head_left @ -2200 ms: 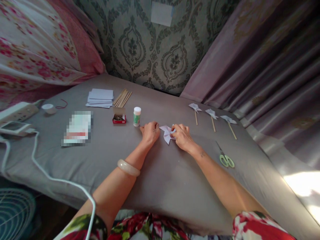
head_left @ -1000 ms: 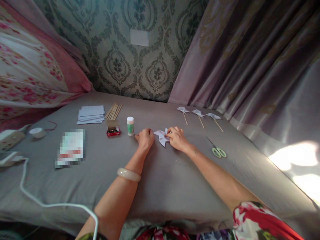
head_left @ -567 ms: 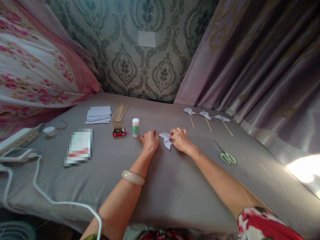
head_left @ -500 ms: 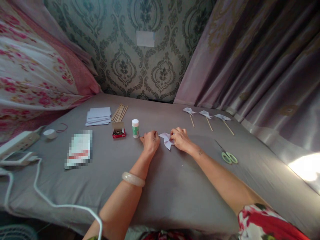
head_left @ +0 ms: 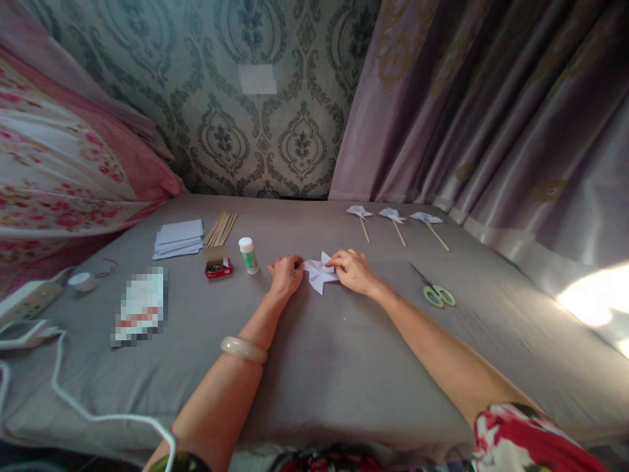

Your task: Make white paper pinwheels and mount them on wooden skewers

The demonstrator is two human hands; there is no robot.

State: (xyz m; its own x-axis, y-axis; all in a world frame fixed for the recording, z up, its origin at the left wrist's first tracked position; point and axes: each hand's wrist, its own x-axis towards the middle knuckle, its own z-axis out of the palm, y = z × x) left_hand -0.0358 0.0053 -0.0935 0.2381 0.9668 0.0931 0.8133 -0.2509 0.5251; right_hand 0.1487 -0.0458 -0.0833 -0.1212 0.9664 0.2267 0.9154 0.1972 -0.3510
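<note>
One white paper pinwheel [head_left: 318, 273] | your right hand [head_left: 352, 270] — touching near its middle, pinch unclear | your left hand [head_left: 285, 274] — curled at its left tip, hold unclear

The gray cloth-covered surface [head_left: 354, 387] is carrying a white-capped bottle [head_left: 249, 256], with scissors [head_left: 436, 292] and three pinwheels [head_left: 392, 216] lying rightward of it.

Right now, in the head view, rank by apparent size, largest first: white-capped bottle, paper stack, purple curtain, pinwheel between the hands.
1. Purple curtain
2. Paper stack
3. Pinwheel, partly covered
4. White-capped bottle
</note>
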